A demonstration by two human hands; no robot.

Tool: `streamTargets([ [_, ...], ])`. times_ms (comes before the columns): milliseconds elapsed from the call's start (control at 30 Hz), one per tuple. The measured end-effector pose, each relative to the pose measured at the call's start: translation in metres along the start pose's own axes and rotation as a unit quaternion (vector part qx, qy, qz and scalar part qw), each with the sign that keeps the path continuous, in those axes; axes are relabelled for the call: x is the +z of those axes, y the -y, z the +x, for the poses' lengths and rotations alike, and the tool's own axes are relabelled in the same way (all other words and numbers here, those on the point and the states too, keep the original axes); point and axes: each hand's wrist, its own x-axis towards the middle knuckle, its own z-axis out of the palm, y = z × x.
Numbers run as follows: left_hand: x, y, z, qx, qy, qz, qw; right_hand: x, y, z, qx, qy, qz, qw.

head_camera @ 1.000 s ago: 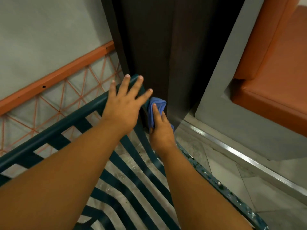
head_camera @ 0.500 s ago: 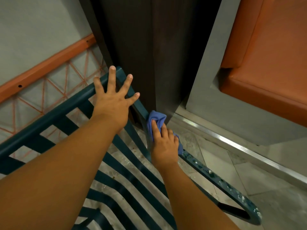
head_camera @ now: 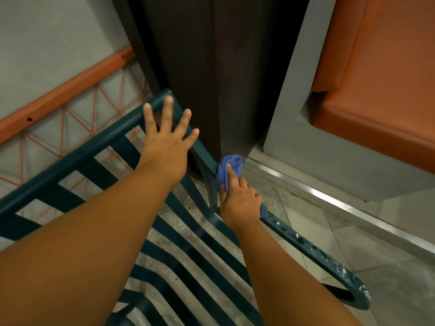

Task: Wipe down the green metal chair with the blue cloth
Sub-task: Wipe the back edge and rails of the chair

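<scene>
The green metal chair [head_camera: 77,158] fills the lower left, with slatted back and seat and a curved right armrest speckled with chipped paint. My left hand [head_camera: 168,140] lies flat with fingers spread on the top rail near the chair's back corner. My right hand [head_camera: 240,198] presses the crumpled blue cloth [head_camera: 227,170] against the upper part of the right armrest, where it meets the backrest. Part of the cloth pokes out below my palm.
A dark wooden post [head_camera: 211,74] stands right behind the chair's corner. An orange railing with string lattice [head_camera: 63,95] runs along the left wall. An orange cushioned seat [head_camera: 381,90] on a grey base sits at the right, with a metal floor strip [head_camera: 329,198] below.
My right hand and the cloth have slid down the armrest away from the top corner. My left hand has stayed on the top rail, fingers spreading wider.
</scene>
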Motion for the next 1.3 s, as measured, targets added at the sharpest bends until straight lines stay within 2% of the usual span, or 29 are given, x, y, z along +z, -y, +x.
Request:
streamTargets([
  [67,0.005,-0.016,-0.005,0.033,0.013,-0.001,0.999,-0.007,0.012,0.015,0.067,0.038,0.057,0.995],
  [100,0.009,-0.024,-0.007,0.045,0.021,-0.007,0.999,-0.007,0.017,0.017,0.062,0.044,0.054,0.996],
  [200,0.021,-0.040,-0.012,0.066,0.045,-0.022,0.997,-0.003,0.011,-0.005,-0.051,0.006,-0.011,0.999],
  [267,0.026,-0.045,-0.013,0.063,0.058,-0.038,0.996,0.001,-0.007,-0.020,-0.092,-0.015,-0.055,0.994],
  [333,0.026,-0.048,-0.015,0.060,0.069,-0.050,0.994,0.001,-0.018,-0.017,-0.060,-0.013,-0.065,0.996],
  [433,0.024,-0.054,-0.014,0.058,0.081,-0.064,0.993,-0.008,-0.008,0.009,0.067,0.036,0.025,0.997],
  [467,0.023,-0.056,-0.013,0.056,0.082,-0.069,0.993,-0.009,-0.003,0.013,0.084,0.051,0.047,0.994],
  [500,0.023,-0.057,-0.013,0.054,0.081,-0.074,0.993,-0.009,0.000,0.014,0.074,0.055,0.043,0.995],
  [600,0.024,-0.060,-0.013,0.048,0.065,-0.088,0.993,-0.005,-0.009,-0.011,-0.040,0.007,-0.035,0.999],
  [667,0.025,-0.063,-0.013,0.041,0.059,-0.099,0.993,-0.004,-0.027,-0.027,-0.066,0.002,-0.071,0.995],
  [833,0.023,-0.070,-0.012,0.022,0.054,-0.118,0.991,-0.012,-0.026,-0.010,0.089,0.047,-0.032,0.994],
  [900,0.023,-0.073,-0.012,0.017,0.056,-0.122,0.991,-0.007,-0.015,-0.012,0.059,0.033,-0.020,0.997],
  [1000,0.024,-0.075,-0.014,0.011,0.055,-0.124,0.991,-0.002,-0.028,-0.030,-0.059,-0.012,-0.048,0.997],
  [1067,0.025,-0.075,-0.014,0.011,0.055,-0.123,0.991,-0.004,-0.045,-0.037,-0.084,-0.021,-0.077,0.993],
  [1133,0.025,-0.075,-0.013,0.014,0.061,-0.121,0.991,-0.008,-0.047,-0.028,-0.044,-0.009,-0.068,0.997],
  [1233,0.024,-0.076,-0.011,0.013,0.071,-0.123,0.990,-0.015,-0.031,0.001,0.057,0.066,0.006,0.996],
  [1300,0.024,-0.077,-0.011,0.014,0.074,-0.120,0.990,-0.016,-0.022,0.005,0.046,0.074,0.008,0.996],
])
